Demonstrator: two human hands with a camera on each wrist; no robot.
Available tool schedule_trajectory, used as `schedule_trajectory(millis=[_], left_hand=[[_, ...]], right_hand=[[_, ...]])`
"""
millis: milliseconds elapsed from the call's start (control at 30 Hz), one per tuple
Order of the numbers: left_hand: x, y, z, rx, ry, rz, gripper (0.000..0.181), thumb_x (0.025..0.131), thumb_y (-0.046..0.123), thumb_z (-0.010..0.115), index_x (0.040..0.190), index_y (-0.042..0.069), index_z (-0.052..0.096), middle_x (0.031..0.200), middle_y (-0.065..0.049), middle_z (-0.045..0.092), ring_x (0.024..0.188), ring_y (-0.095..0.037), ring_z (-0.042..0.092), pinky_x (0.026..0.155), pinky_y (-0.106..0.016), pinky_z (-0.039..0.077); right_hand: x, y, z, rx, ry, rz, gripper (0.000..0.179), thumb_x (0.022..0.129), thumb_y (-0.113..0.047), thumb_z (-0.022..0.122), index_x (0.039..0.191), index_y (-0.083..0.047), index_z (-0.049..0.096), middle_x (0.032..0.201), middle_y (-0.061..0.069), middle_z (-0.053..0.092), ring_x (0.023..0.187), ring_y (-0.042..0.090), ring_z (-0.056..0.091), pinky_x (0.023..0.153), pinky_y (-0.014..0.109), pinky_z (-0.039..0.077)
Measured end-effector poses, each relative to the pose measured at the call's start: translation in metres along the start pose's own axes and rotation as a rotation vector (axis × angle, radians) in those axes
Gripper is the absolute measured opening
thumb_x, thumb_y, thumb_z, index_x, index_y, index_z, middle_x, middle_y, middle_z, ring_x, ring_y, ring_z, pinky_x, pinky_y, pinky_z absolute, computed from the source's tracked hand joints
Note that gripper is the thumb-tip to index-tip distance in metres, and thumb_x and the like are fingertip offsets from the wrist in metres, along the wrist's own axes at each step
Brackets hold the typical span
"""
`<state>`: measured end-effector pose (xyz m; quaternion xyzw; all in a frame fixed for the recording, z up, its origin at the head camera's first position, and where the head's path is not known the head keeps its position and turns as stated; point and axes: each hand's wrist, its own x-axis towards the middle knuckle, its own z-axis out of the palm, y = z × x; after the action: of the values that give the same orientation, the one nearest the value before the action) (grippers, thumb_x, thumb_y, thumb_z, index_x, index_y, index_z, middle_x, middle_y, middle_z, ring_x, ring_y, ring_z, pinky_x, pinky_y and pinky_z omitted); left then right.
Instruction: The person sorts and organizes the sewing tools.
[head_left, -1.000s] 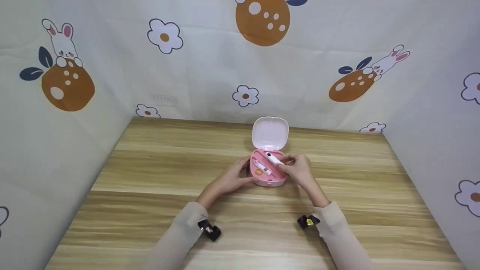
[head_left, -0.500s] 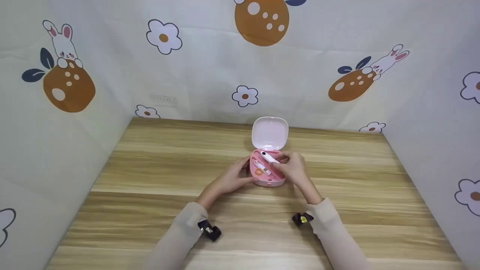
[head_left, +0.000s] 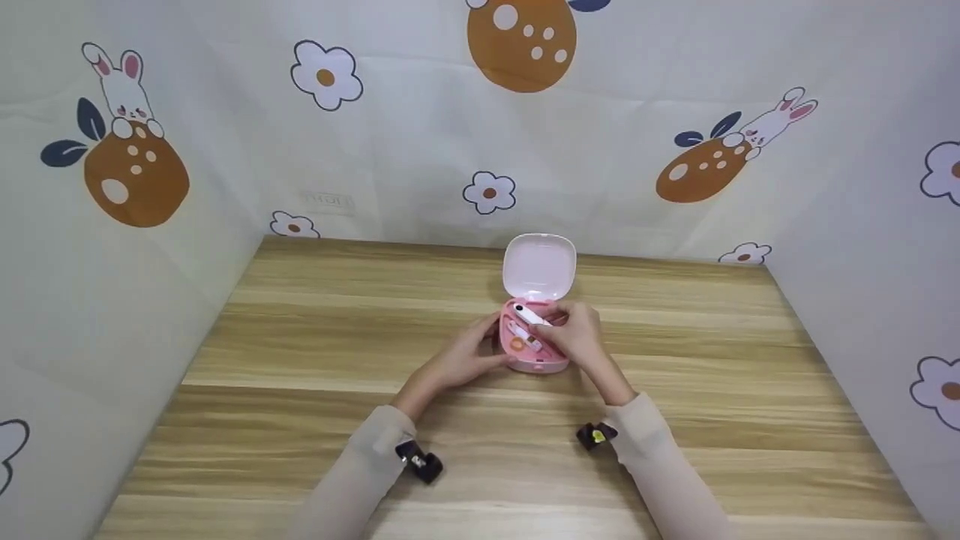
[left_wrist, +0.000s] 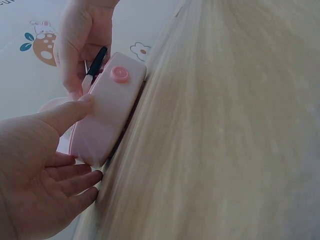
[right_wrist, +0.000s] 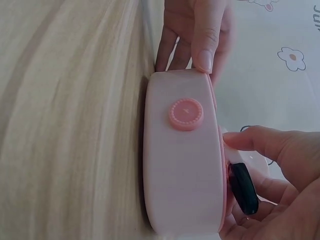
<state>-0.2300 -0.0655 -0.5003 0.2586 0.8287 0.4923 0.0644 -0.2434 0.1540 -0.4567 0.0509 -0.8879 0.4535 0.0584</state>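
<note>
A pink and white case (head_left: 538, 367) stands open on the table, its pale lid (head_left: 540, 266) tipped back. My left hand (head_left: 466, 355) holds the case's left side, thumb toward the front and fingers along the side. Over the pink tray, my right hand (head_left: 582, 336) pinches a slim white tool (head_left: 523, 312) with a dark round spot at one end. The same tool's glossy black end (right_wrist: 243, 188) shows in the right wrist view; its kind is unclear. A small white piece (head_left: 520, 330) and an orange ring (head_left: 517, 344) lie in the tray's left part. Fingers cover the tray's right side.
The wood-grain table (head_left: 337, 315) extends around the case. A patterned cloth (head_left: 405, 112) with rabbits and flowers hangs behind and at both sides. A round pink button (right_wrist: 185, 113) sticks out from the case's front. Each sleeve carries a black wrist camera (head_left: 420, 461).
My right hand has moved left, carrying the white tool further over the tray, toward its left part. The left hand and the case have stayed in place.
</note>
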Motion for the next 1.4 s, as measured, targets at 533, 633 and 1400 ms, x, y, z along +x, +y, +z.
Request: schedule_trajectory(millis=[533, 633, 1400], left_hand=[[-0.002, 0.003, 0.0, -0.014, 0.013, -0.016, 0.081, 0.097, 0.019, 0.078, 0.16, -0.007, 0.034, 0.155, -0.026, 0.051, 0.144, -0.039, 0.05, 0.127, -0.052, 0.033], [-0.002, 0.003, 0.0, -0.01, 0.014, -0.016, 0.082, 0.097, 0.019, 0.078, 0.161, -0.007, 0.034, 0.154, -0.026, 0.051, 0.144, -0.039, 0.05, 0.127, -0.052, 0.033], [0.0, 0.001, 0.001, -0.009, 0.004, -0.005, 0.083, 0.097, 0.019, 0.078, 0.162, -0.005, 0.033, 0.156, -0.027, 0.049, 0.142, -0.039, 0.051, 0.125, -0.05, 0.037]], right_hand=[[0.0, 0.004, 0.006, -0.027, -0.005, -0.035, 0.017, 0.079, -0.003, 0.088, 0.092, 0.003, 0.08, 0.082, 0.011, 0.076, 0.074, 0.015, 0.065, 0.067, 0.022, 0.053], [-0.001, 0.004, 0.006, -0.027, -0.005, -0.048, 0.017, 0.079, -0.003, 0.089, 0.092, 0.003, 0.08, 0.082, 0.012, 0.076, 0.073, 0.014, 0.064, 0.067, 0.024, 0.053], [0.001, 0.006, -0.01, -0.035, -0.096, -0.007, 0.011, 0.086, -0.002, 0.083, 0.092, 0.007, 0.079, 0.081, 0.014, 0.076, 0.067, 0.005, 0.057, 0.064, 0.016, 0.049]])
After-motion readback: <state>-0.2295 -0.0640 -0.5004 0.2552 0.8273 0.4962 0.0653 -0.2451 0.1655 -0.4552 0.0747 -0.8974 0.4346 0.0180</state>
